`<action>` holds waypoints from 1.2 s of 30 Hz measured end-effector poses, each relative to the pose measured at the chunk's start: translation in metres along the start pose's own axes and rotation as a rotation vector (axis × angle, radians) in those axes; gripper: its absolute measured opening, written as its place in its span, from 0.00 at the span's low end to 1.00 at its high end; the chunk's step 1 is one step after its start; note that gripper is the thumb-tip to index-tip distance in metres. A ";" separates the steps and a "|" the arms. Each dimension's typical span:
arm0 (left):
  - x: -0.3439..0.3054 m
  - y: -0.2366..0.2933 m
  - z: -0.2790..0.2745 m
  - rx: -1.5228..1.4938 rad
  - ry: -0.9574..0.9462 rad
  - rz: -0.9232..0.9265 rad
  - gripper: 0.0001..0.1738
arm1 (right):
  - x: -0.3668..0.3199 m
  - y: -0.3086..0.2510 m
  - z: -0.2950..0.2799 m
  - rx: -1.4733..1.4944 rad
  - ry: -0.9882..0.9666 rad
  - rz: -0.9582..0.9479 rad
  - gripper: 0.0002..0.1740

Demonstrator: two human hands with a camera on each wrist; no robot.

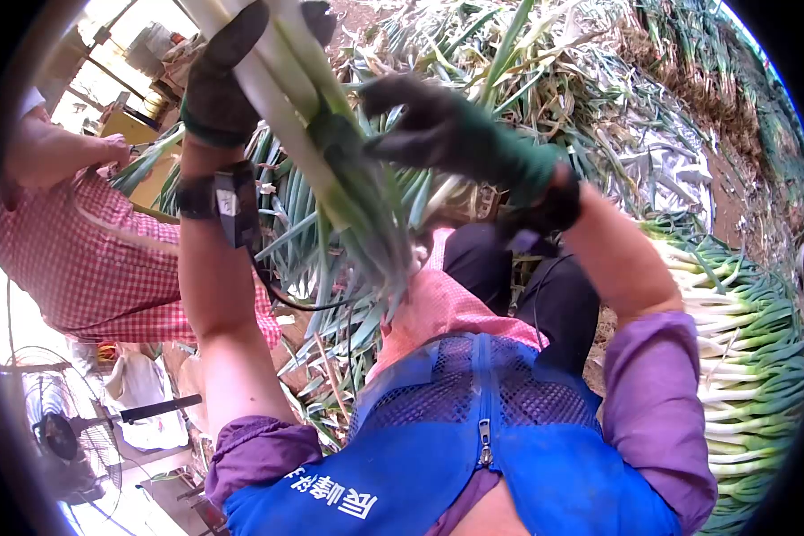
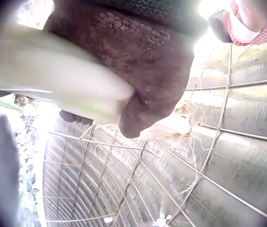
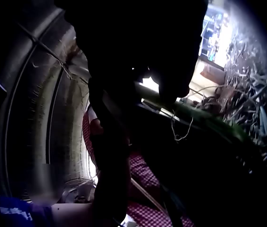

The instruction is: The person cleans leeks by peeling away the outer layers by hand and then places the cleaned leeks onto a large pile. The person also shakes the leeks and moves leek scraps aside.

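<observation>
My gloved left hand (image 1: 219,85) grips a bunch of large green onions (image 1: 281,94), its white stalks up and its green leaves hanging toward my lap. In the left wrist view the dirty glove (image 2: 138,71) wraps over thick white stalks (image 2: 67,78), and stringy roots (image 2: 185,127) stick out past it. Just right of the bunch, my gloved right hand (image 1: 447,134) is blurred, its fingers spread toward the leaves and pinching nothing. The right wrist view is very dark, with the hand (image 3: 138,42) a silhouette beside green leaves (image 3: 209,120).
A heap of loose onion leaves (image 1: 473,54) covers the ground ahead. Trimmed green onions (image 1: 732,375) lie stacked in a row at my right. Another person in a checked apron (image 1: 125,259) works at the left, near a standing fan (image 1: 62,438).
</observation>
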State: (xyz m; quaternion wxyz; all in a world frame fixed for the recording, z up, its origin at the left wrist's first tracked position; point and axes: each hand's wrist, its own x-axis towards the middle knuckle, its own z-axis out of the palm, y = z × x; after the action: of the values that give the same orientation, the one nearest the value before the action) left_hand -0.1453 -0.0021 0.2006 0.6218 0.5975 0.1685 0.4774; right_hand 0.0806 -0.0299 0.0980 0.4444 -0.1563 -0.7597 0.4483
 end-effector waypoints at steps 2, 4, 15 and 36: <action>0.003 -0.002 -0.003 0.025 0.042 -0.015 0.35 | 0.000 0.013 0.038 -0.021 0.022 0.019 0.25; 0.005 -0.002 -0.011 0.025 0.092 -0.029 0.34 | -0.026 0.063 0.056 -0.172 0.042 0.149 0.19; -0.033 0.037 -0.068 -0.080 0.126 0.030 0.29 | -0.095 0.028 -0.006 -1.232 -0.792 0.447 0.15; -0.009 0.022 -0.002 -0.170 -0.134 0.182 0.37 | -0.032 0.066 0.054 -0.186 0.387 0.320 0.12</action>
State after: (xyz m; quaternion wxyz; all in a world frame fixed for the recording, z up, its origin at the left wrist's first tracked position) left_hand -0.1597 -0.0120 0.2172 0.6342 0.5859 0.0308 0.5035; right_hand 0.0437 -0.0434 0.0163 0.4884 -0.3975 -0.6643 0.4028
